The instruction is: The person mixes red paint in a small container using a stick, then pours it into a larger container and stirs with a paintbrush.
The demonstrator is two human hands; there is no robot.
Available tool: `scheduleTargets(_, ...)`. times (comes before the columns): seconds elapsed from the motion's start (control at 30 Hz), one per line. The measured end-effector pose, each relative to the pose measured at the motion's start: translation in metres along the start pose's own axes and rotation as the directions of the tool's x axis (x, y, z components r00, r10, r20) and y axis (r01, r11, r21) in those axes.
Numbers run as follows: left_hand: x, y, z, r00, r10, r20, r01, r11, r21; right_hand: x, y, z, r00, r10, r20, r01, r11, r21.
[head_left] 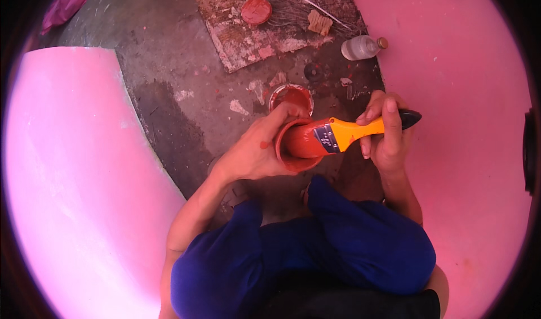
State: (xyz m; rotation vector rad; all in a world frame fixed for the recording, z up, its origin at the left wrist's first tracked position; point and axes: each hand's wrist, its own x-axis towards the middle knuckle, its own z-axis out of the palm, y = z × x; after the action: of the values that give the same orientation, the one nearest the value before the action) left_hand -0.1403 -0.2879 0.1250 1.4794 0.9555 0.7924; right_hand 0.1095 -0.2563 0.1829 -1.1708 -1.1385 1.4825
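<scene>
My left hand [259,149] is wrapped round a cup [278,144] coated in red paint, its mouth tilted to the right. My right hand [389,130] grips a flat paintbrush [356,132] by its yellow handle with a black end. The red-loaded bristles reach into the cup's mouth. Just beyond my left hand stands an open tin [310,96] with red paint in it; my hand hides part of its rim. A red spot of paint shows on the back of my left hand.
A paint-stained board [225,46] bears a round red lid [256,11] and a crumpled tan scrap [319,23]. A clear bottle [359,47] lies on the dark floor [163,32]. Large pink panels [73,150] flank me. Purple cloth [66,3] sits far left.
</scene>
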Motion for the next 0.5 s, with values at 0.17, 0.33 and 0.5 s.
scheduleTargets(0.17, -0.009, -0.008, -0.004, 0.995, -0.093, 0.026, 0.095, 0.991, -0.095, 0.000, -0.013, -0.007, 0.991, -0.134, -0.017, 0.132, 0.988, -0.081)
scheduleTargets(0.33, -0.018, -0.017, -0.010, 0.998, -0.055, 0.008, 0.055, 0.995, -0.088, 0.000, -0.015, -0.026, 0.971, -0.226, -0.083, 0.220, 0.973, -0.076)
scheduleTargets(0.5, -0.036, -0.035, -0.019, 0.989, -0.123, -0.085, 0.109, 0.983, -0.146, 0.002, -0.003, -0.034, 0.963, -0.197, -0.187, 0.197, 0.980, -0.017)
